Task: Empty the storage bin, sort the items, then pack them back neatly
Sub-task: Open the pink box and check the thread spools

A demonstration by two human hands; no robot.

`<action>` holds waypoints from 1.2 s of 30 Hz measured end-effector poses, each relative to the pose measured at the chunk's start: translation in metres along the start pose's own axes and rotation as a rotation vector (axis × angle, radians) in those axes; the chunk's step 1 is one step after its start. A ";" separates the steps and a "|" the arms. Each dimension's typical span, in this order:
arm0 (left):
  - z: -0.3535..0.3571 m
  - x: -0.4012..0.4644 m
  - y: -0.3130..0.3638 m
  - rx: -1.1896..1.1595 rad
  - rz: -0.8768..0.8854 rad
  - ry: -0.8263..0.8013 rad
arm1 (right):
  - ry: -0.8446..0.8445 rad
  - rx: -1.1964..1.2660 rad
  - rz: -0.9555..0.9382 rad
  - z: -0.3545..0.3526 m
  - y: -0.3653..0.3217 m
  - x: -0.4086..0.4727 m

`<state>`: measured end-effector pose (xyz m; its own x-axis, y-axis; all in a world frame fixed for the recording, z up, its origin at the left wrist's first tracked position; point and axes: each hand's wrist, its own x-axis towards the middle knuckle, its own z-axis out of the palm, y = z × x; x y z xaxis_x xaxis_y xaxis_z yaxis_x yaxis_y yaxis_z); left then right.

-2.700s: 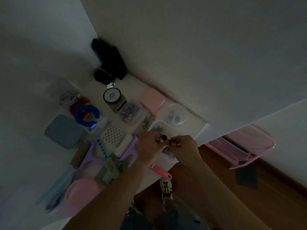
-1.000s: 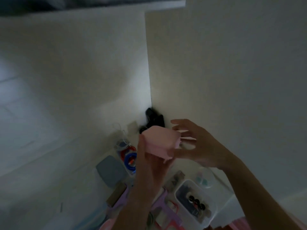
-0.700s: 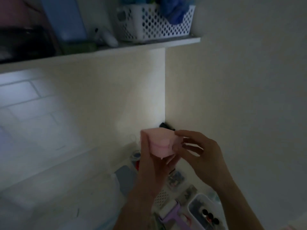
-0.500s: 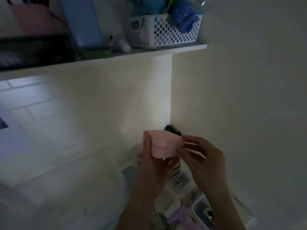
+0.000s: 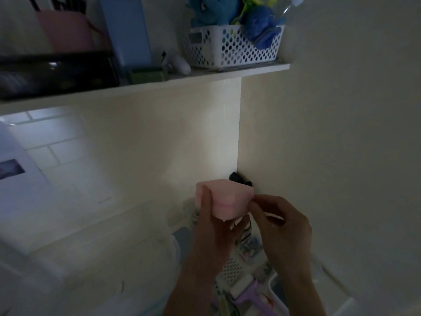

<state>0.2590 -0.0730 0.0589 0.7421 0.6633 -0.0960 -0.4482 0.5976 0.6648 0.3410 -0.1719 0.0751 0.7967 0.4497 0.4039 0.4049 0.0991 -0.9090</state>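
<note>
While left hand (image 5: pixel 214 233) holds pink case (image 5: pixel 224 201) raised, right hand (image 5: pixel 280 226) now pinches edge.

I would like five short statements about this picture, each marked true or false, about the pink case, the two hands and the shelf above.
1. The small pink case lies on the desk. False: both hands hold it up in the air.
2. The left hand grips the case from below, thumb on its left side. True.
3. The right hand hangs idle, away from the case. False: its fingertips pinch the case's right edge.
4. A white perforated plastic basket stands on the shelf with blue plush toys in it. True.
5. The basket on the shelf is black. False: it is white.
</note>
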 end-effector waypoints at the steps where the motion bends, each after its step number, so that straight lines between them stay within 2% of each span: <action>1: -0.002 0.000 -0.002 -0.005 0.038 0.000 | -0.007 0.031 0.033 0.001 0.000 -0.001; 6: -0.003 0.000 -0.010 -0.149 0.144 -0.026 | -0.161 0.113 0.110 0.005 -0.002 -0.003; 10: 0.002 -0.006 -0.010 -0.219 0.131 -0.038 | -0.107 0.180 0.105 0.007 0.003 0.000; 15: -0.003 -0.013 -0.008 -0.262 0.149 -0.013 | -0.084 0.441 0.228 0.003 0.005 0.001; 18: -0.004 -0.015 -0.007 -0.193 0.184 -0.020 | -0.083 0.480 0.288 0.001 0.006 -0.001; 22: -0.003 -0.017 -0.002 -0.006 0.223 -0.022 | -0.235 0.427 0.221 -0.009 -0.001 -0.005; 26: -0.002 -0.024 0.003 0.198 0.289 -0.066 | -0.315 0.401 0.139 -0.020 -0.006 -0.005; 30: -0.008 -0.032 0.006 0.345 0.303 -0.146 | -0.403 0.415 0.146 -0.033 -0.006 -0.006; 36: -0.007 -0.035 0.003 0.379 0.311 -0.238 | -0.435 0.459 0.101 -0.042 -0.003 -0.009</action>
<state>0.2276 -0.0913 0.0593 0.7151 0.6365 0.2889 -0.4862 0.1559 0.8598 0.3512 -0.2134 0.0779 0.5268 0.7863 0.3229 0.0273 0.3641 -0.9310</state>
